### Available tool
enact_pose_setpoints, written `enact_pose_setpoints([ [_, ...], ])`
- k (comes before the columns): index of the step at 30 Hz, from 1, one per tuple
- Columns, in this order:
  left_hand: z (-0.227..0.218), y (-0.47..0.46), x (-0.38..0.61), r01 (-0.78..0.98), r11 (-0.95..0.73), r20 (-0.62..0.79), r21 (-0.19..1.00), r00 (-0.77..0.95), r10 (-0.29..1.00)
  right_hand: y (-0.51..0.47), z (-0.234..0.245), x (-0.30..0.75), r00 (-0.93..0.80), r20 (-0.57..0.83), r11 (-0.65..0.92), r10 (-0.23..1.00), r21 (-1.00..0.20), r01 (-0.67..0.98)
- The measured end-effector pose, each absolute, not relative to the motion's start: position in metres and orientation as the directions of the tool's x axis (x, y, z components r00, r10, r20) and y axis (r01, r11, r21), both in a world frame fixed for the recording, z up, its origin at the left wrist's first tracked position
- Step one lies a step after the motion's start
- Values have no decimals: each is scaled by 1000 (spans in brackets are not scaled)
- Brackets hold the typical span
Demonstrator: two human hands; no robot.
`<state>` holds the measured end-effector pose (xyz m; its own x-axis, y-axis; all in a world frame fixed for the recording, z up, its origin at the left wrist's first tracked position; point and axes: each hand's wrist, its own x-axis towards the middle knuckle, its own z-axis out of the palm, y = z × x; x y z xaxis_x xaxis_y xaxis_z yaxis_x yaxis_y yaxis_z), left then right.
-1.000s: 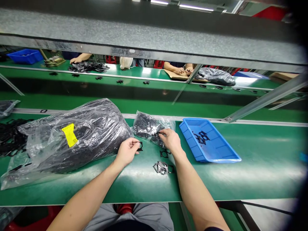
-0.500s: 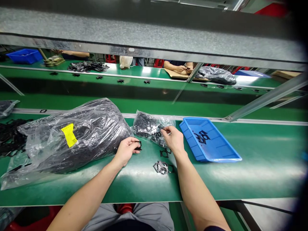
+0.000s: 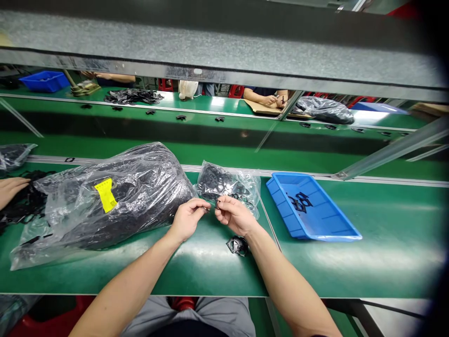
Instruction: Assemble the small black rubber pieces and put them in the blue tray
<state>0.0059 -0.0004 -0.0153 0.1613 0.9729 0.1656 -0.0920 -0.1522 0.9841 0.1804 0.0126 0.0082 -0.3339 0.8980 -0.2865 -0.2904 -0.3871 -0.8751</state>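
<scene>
My left hand (image 3: 186,219) pinches a small black plastic frame (image 3: 206,208), turned nearly edge-on. Just to its right, my right hand (image 3: 235,215) has its fingertips closed on a tiny dark piece, mostly hidden by the fingers. The two hands almost meet above the green bench. Behind them lies a small clear bag (image 3: 213,179) of black parts, its opening spread toward the right. A little pile of black and silvery parts (image 3: 237,245) rests near my right wrist. Left of my left hand is a big clear bag (image 3: 147,187) stuffed with black parts, bearing a yellow label (image 3: 105,194).
A blue tray (image 3: 319,220) with several black frames stands to the right. Another person's hand (image 3: 12,189) touches a heap of black parts (image 3: 24,210) at far left. Across the bench, co-workers sit behind a belt carrying spaced black pieces. A metal shelf hangs overhead.
My right hand has drawn back from the small bag toward my left hand, its fingers closed on a tiny piece. Another person's hand has come into view at the left.
</scene>
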Motion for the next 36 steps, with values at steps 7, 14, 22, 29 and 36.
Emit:
enact_pose_setpoints([
  [7,-16,-6,11,-80,-187,197,979,132,971,9,0,172,-391,-287,-417,874,-856,-305],
  [14,-14,-7,12,-94,-157,168,983,123,978,4,-6,162,-386,-225,-365,895,-866,-341],
  [22,-10,-4,14,-325,88,-66,942,79,995,8,-2,167,-107,-42,-62,993,-980,-187],
  [29,-7,-3,13,-315,84,-75,945,42,996,6,-4,165,-79,7,-5,997,-989,-149],
  [36,-7,0,9,-390,184,-157,902,101,982,5,-3,165,-134,0,-16,991,-993,-115],
])
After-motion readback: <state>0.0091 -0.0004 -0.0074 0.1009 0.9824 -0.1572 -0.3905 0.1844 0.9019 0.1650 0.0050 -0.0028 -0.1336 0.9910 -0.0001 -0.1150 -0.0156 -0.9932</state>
